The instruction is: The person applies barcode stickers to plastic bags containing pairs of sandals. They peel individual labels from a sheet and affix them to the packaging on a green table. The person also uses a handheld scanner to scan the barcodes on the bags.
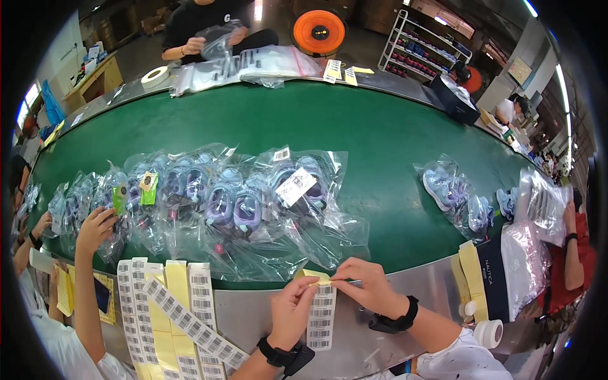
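Both hands pinch the top end of a strip of white barcode labels (320, 326) over the metal table edge. My left hand (291, 313) has its thumb and fingers closed on the strip's left upper corner. On the right upper corner, my right hand (368, 290) is closed too. Yellow backing paper shows at the strip's top between them. Just beyond lie light blue and purple shoes (233, 209) in clear plastic bags, side by side on the green belt (373, 133). One bag bears a white label (296, 187).
More label strips (197, 294) lie at the left on the metal ledge. A co-worker's hand (96, 229) touches the bagged shoes there. Across the belt, a person handles clear bags (221, 47). At right are a dark box (495, 272), a white tape roll (489, 334) and bagged shoes (445, 187).
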Motion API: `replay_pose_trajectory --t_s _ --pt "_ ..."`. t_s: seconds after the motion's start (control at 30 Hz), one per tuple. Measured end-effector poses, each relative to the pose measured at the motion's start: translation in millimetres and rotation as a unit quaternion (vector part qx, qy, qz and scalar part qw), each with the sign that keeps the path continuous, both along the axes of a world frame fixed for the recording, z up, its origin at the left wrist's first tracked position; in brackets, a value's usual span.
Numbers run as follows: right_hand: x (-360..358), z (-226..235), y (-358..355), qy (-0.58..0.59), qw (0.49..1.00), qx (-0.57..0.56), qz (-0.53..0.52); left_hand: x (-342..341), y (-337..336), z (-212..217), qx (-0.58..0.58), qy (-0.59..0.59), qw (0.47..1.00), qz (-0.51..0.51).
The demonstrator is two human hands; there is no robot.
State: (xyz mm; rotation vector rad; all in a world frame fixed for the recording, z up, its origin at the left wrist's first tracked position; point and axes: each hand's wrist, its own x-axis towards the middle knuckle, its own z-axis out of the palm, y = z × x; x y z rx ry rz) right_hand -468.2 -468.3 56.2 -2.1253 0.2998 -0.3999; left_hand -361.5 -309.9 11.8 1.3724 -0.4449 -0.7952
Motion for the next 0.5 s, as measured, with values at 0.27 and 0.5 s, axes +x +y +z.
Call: replay_pose_trajectory --t_s 0.27,0.5 --pt "-3.7 -2.9 9.2 -0.044 0.995 -0.089 -0.025 -0.8 -1.0 -0.9 -0.003 0.003 1.000 -0.002" --pt "-9.5 -1.6 5.3 -0.039 0.989 -0.135 -0.036 -5.1 -4.9 -1.8 -0.010 0.067 0.991 -0.119"
